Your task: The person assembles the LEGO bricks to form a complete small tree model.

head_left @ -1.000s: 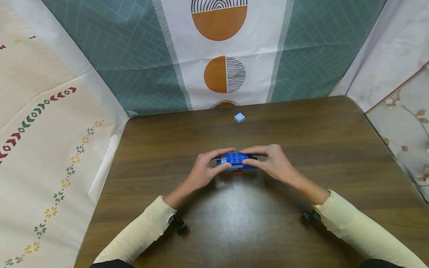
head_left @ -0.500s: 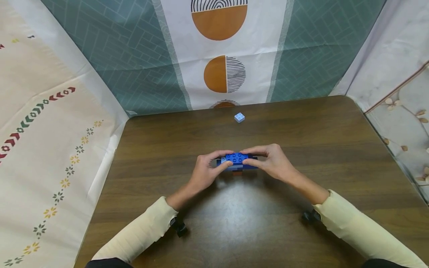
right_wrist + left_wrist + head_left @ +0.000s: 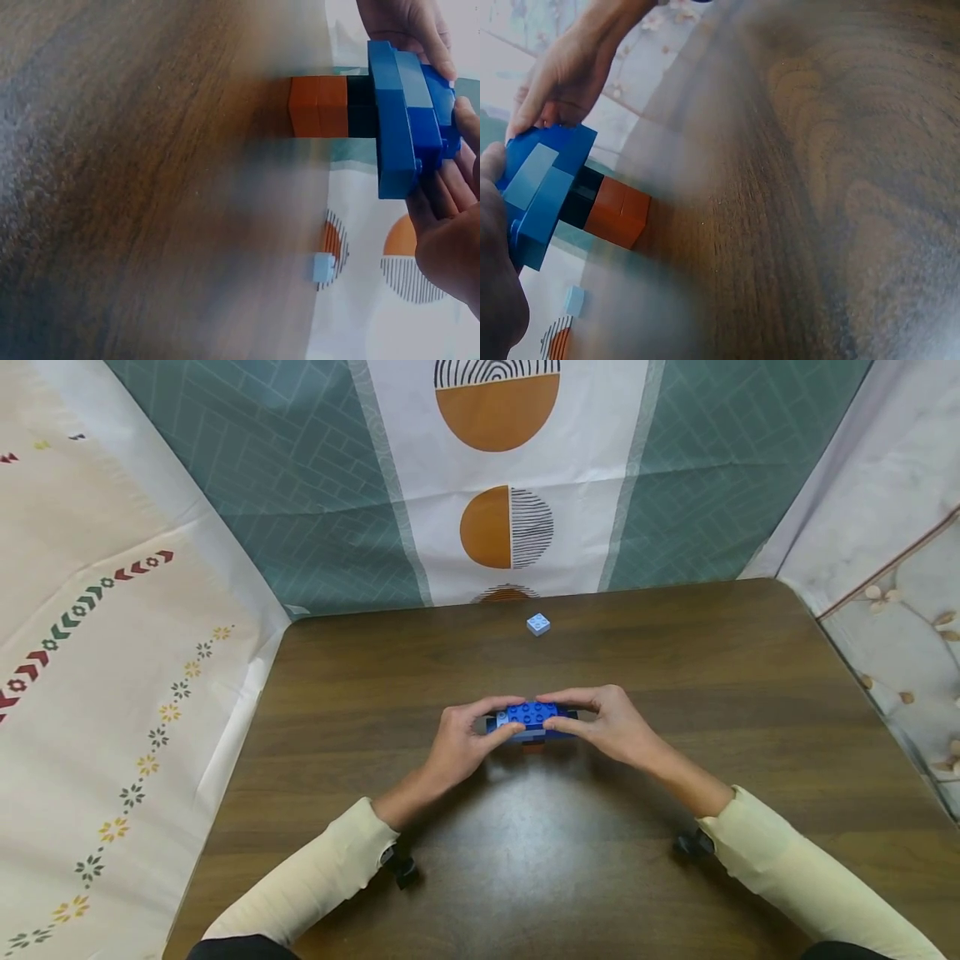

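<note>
A stack of toy building bricks stands upright on the table, wider at the top than at its foot. Orange bricks (image 3: 319,106) form the base, with a black brick (image 3: 361,106) above them. Over that lies a long blue brick (image 3: 394,135), then a paler blue brick (image 3: 415,79) and a bright blue studded brick (image 3: 527,714) on top. My left hand (image 3: 459,745) pinches the left part of the upper layers between thumb and fingers. From the right, my right hand (image 3: 613,724) grips the same layers, its thumb on the near side. The fingers behind are partly hidden.
A small light blue brick (image 3: 537,624) lies by itself near the far edge of the brown wooden table (image 3: 360,677). Patterned cloths hang behind the table (image 3: 315,527) and along both sides. A dark wrist device (image 3: 401,867) sits under the left sleeve.
My left fingers and thumb have shifted very slightly on the bricks, and the head view has drifted a little. The stack and my right hand stay in place.
</note>
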Available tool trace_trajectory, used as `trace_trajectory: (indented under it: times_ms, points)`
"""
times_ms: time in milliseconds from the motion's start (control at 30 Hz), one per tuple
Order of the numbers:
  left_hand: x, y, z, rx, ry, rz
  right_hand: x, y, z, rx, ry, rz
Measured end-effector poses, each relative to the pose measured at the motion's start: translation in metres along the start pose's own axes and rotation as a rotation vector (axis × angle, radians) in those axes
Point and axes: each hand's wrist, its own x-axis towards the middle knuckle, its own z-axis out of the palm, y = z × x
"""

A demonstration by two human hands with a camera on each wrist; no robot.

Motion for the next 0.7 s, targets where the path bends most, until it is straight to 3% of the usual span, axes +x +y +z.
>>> trace_trajectory:
  times_ms: [367, 567, 700]
  points:
    - [-0.0007, -0.0008, -0.0003, -0.015, -0.003, 0.009, 0.0005, 0.0047, 0.0021, 0.007, 0.017, -0.034]
    - [0.0047, -0.0024, -0.0076, -0.117, -0.077, -0.033, 0.0015, 0.0048, 0.0005, 0.037, -0.004, -0.001]
    - [0.0061, -0.0023, -0.0099, -0.119, -0.107, -0.041, 0.0048, 0.0064, -0.0026, 0.065, -0.04, 0.029]
